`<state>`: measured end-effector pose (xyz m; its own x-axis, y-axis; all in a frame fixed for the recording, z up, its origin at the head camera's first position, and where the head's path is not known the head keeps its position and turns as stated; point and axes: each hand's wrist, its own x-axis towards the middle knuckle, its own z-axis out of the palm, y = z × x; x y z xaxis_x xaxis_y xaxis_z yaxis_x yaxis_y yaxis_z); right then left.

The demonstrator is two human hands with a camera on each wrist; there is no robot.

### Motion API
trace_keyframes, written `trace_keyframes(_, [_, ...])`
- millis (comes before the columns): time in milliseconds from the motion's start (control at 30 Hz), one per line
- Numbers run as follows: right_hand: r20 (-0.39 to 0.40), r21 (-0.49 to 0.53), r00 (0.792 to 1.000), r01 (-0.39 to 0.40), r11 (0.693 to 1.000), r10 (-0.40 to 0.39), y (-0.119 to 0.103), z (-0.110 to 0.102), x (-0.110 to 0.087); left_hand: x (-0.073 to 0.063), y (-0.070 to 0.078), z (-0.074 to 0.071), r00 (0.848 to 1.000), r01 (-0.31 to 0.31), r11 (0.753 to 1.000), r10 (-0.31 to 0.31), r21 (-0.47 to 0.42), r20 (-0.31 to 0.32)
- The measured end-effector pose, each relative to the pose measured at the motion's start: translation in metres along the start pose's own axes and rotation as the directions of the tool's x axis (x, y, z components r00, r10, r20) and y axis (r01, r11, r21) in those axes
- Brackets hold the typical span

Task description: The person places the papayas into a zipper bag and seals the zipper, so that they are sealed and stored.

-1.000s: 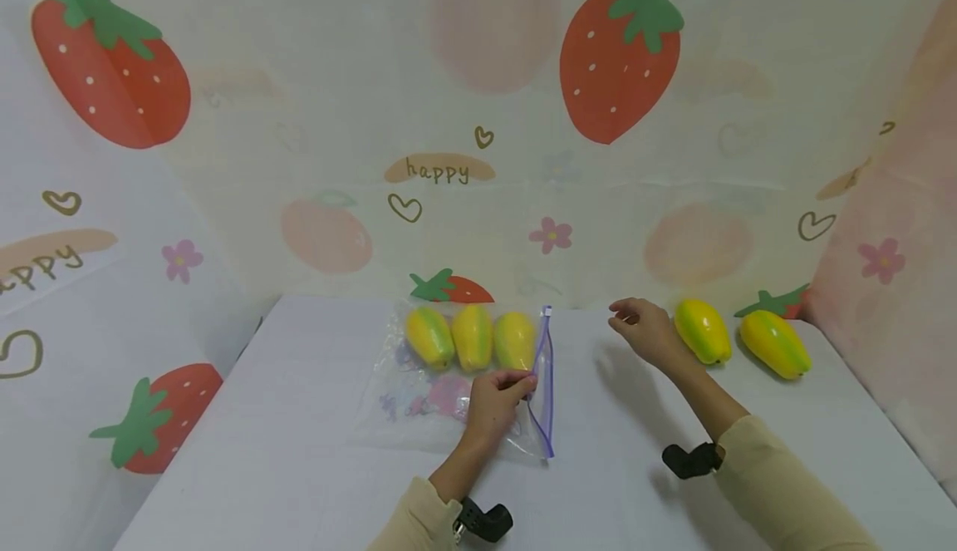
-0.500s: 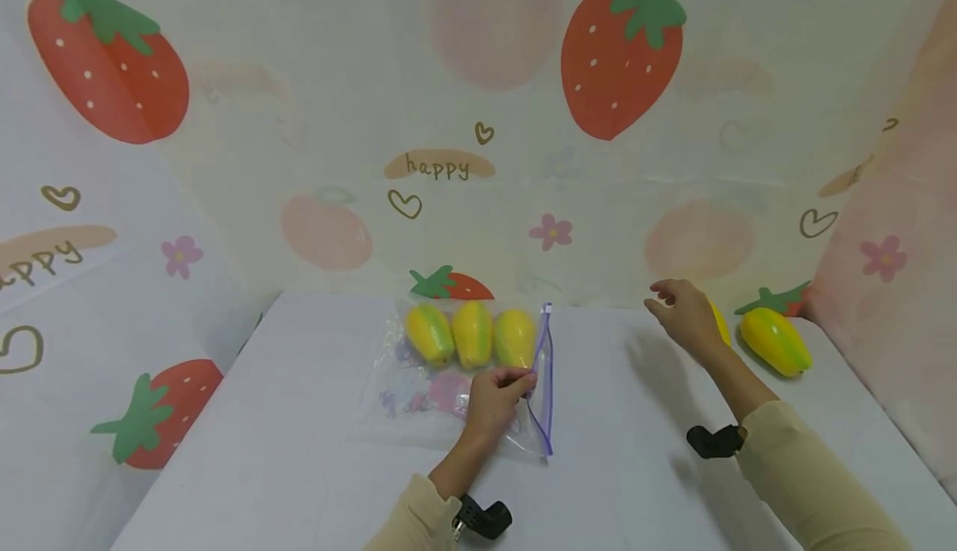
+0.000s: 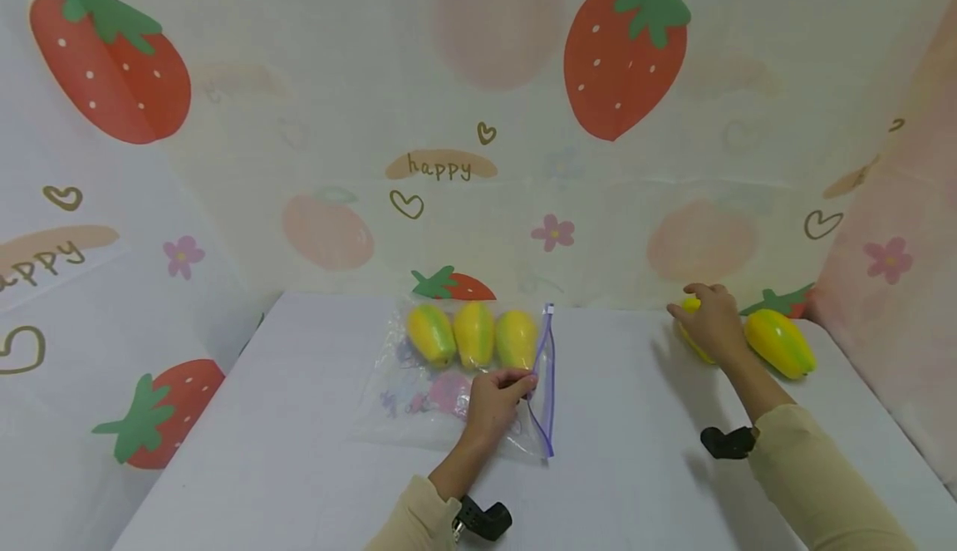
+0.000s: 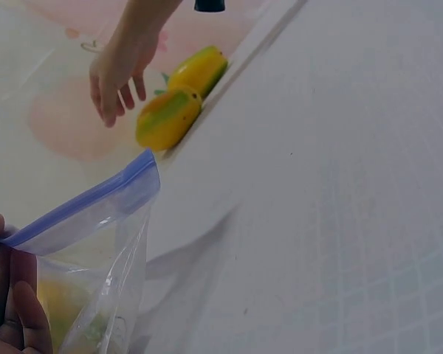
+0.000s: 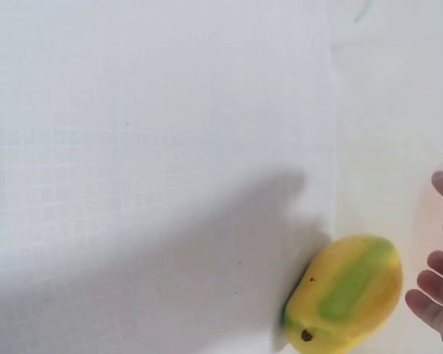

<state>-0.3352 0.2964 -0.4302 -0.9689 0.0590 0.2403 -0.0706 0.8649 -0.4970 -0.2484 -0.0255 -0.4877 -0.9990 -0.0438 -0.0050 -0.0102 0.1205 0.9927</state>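
Observation:
My left hand (image 3: 493, 405) pinches the open edge of a clear zip bag (image 3: 552, 401) with a purple seal strip. Three yellow-green papayas (image 3: 473, 335) lie inside along the bag's far side. Over at the right, my right hand (image 3: 714, 322) hovers with spread, slightly bent fingers above a papaya (image 5: 347, 295), hiding part of it in the head view. Those fingertips are apart from the fruit in the right wrist view. Another papaya (image 3: 781, 343) lies just to the right of that hand.
A white cloth covers the table (image 3: 613, 468). Behind it hangs a backdrop (image 3: 598, 185) printed with strawberries, hearts and flowers, meeting the table's far edge close to the loose papayas. Black wrist cameras (image 3: 486, 519) sit on both forearms.
My right hand has moved right, from left of the loose papayas to over the nearer one. My left hand keeps its pinch on the zip bag and has stayed put.

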Motion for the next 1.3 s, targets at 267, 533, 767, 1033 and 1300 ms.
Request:
trace_keyframes(267, [0.017, -0.039, 0.991, -0.132, 0.991, 0.132, 0.01, 0.001, -0.005, 0.001, -0.001, 0.0, 1.0, -0.01, 1.0, 0.01, -0.01, 0.004])
trace_keyframes(533, [0.068, -0.072, 0.985, -0.155, 0.985, 0.16, 0.029, 0.005, -0.008, -0.001, -0.001, 0.001, 1.0, -0.007, 0.999, 0.007, -0.04, 0.004])
trace_keyframes(767, [0.044, -0.086, 0.989, -0.134, 0.987, 0.138, 0.034, 0.006, -0.007, 0.0, -0.001, 0.0, 1.0, -0.017, 1.0, 0.017, -0.022, 0.006])
trace_keyframes(1033, [0.026, -0.087, 0.988, -0.149, 0.985, 0.152, 0.034, 0.006, -0.002, 0.004, -0.001, -0.001, 0.999, -0.038, 0.999, 0.038, -0.011, 0.002])
trace_keyframes(1300, [0.042, -0.122, 0.975, -0.21, 0.97, 0.216, 0.04, 0.008, -0.001, 0.001, -0.004, 0.001, 1.0, -0.008, 1.0, 0.008, -0.001, -0.004])
